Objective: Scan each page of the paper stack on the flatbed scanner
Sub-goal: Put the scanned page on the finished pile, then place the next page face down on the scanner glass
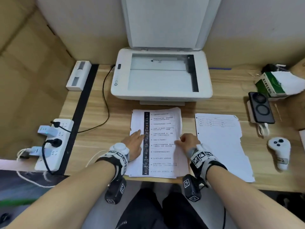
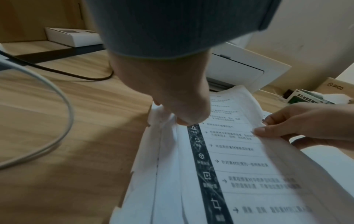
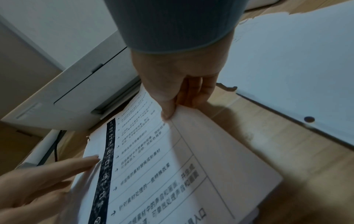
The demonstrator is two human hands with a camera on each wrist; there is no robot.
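Paper stack (image 1: pixel 162 142) lies on the desk (image 1: pixel 113 116) under both my grips. My left hand (image 1: pixel 134 144) presses flat, fingers straight; my right hand (image 1: pixel 188 142) pinches the top page's (image 3: pixel 153 159) right edge.

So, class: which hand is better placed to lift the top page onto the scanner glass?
Right hand: it already pinches the top page's right edge, while the left hand lies flat, steadying the stack.

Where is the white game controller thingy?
In the head view, the white controller lies on the wooden desk at the far right, beside the single paper sheet and just nearer than the black phone.
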